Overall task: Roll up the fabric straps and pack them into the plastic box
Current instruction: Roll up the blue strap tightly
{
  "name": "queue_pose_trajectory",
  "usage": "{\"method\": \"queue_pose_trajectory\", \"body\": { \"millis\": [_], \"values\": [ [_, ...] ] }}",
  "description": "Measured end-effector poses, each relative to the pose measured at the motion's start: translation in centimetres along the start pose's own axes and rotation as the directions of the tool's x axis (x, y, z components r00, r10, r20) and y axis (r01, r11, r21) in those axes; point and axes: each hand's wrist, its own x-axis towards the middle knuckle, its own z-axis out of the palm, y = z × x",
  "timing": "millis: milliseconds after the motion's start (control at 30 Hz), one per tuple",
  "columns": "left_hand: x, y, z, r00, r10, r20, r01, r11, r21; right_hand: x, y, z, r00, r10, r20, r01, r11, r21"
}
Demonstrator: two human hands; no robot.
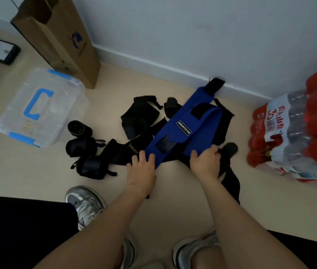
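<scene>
A long blue fabric strap (181, 129) with black ends lies folded over a heap of loose black straps (140, 119) on the floor. My left hand (142, 167) holds the strap's near left end, fingers curled over its edge. My right hand (205, 162) grips the other near end. Three rolled black straps (80, 129) sit in a row to the left of the heap. The clear plastic box (18, 121) with blue handle and clips stands closed at the far left.
A tall brown cardboard carton (60, 39) leans at the wall behind the box. A shrink-wrapped pack of water bottles (297, 133) stands at the right. My shoes (87, 204) and knees are at the bottom. The wall's skirting runs behind the straps.
</scene>
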Motion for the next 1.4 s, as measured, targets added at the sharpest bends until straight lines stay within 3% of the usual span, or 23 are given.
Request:
{"method": "queue_pose_trajectory", "body": {
  "millis": [133,233,300,400,500,633,733,867,1067,1133,1300,1333,1400],
  "values": [
    [0.2,-0.2,-0.3,1.0,-0.016,0.017,0.016,0.999,-0.033,1.8,0.1,0.5,0.954,0.223,0.2,-0.286,0.88,0.38],
    [0.7,-0.7,-0.3,1.0,0.022,0.001,-0.021,0.996,-0.086,2.1,0.2,0.2,0.941,0.221,0.258,-0.327,0.795,0.512],
    [1.0,-1.0,-0.4,1.0,0.019,0.001,-0.018,0.989,-0.148,2.2,-0.5,-0.6,0.977,0.115,0.182,-0.198,0.811,0.551],
    [1.6,-0.9,-0.9,0.998,-0.055,0.029,0.061,0.965,-0.256,2.1,-3.3,-3.9,0.986,0.014,-0.168,0.075,0.854,0.515],
    [2.2,-0.4,-2.5,0.996,-0.087,-0.01,0.074,0.903,-0.423,1.3,-6.8,-8.8,0.899,-0.132,-0.417,0.329,0.832,0.446],
    [1.8,0.4,-5.6,0.944,-0.062,-0.323,-0.116,0.855,-0.505,-1.5,-10.9,-15.3,0.731,-0.296,-0.614,0.595,0.716,0.364],
    [1.0,1.3,-8.4,0.899,-0.046,-0.436,-0.219,0.814,-0.538,-4.0,-12.7,-18.5,0.693,-0.37,-0.619,0.671,0.644,0.367],
    [-1.1,3.1,-13.5,0.834,-0.126,-0.537,-0.358,0.617,-0.701,-7.5,-13.2,-21.2,0.639,-0.498,-0.586,0.738,0.612,0.285],
    [-4.3,5.2,-23.0,0.676,-0.169,-0.717,-0.566,0.504,-0.652,-12.5,-12.4,-24.1,0.458,-0.634,-0.623,0.851,0.515,0.103],
    [-5.6,5.6,-26.1,0.612,-0.201,-0.765,-0.637,0.447,-0.628,-13.8,-11.7,-24.6,0.43,-0.652,-0.625,0.869,0.487,0.09],
    [-10.5,6.8,-31.7,0.509,-0.145,-0.849,-0.754,0.4,-0.521,-16.1,-11.2,-25.9,0.433,-0.63,-0.645,0.867,0.486,0.108],
    [-11.4,6.8,-32.4,0.509,-0.138,-0.85,-0.762,0.387,-0.519,-16.4,-11.4,-26.3,0.461,-0.608,-0.646,0.857,0.494,0.147],
    [-13.1,6.7,-33.3,0.592,-0.096,-0.8,-0.755,0.281,-0.592,-17.4,-11.9,-27.1,0.534,-0.563,-0.631,0.819,0.529,0.222]
  ]
}}
